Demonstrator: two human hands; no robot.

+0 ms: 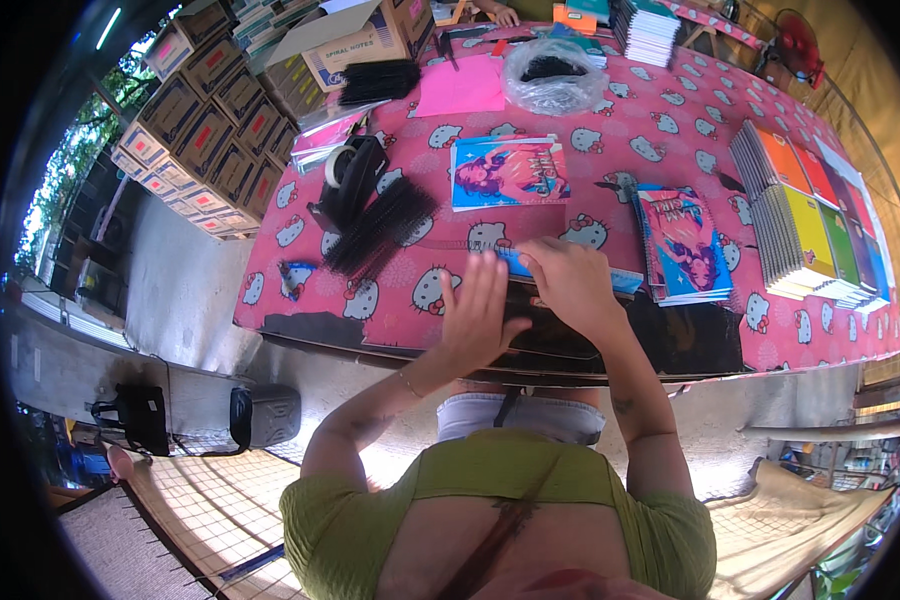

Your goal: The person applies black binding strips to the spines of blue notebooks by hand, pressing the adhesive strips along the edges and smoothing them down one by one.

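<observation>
A notebook (625, 281) with a blue edge lies under my hands near the front of the table, mostly covered by them. My right hand (573, 287) is closed over it, with the thumb on its blue edge. Beside it, my left hand (478, 312) has its fingers stretched out and the thumb apart, near the notebook's left end. A thin dark spiral coil (450, 244) extends leftward from beyond my left fingertips. Farther back lies a stack of illustrated covers (510, 172). On the right, a pile of spiral notebooks (684, 245) has the same pink and blue artwork.
To the left lie black spiral coils (380, 228) and a black tape dispenser (355, 175). Coloured notebook stacks (800, 235) line the right side. A plastic bag of coils (554, 78) sits farther back. Cardboard boxes (205, 110) rise at left; another person's hand (505, 15) shows beyond.
</observation>
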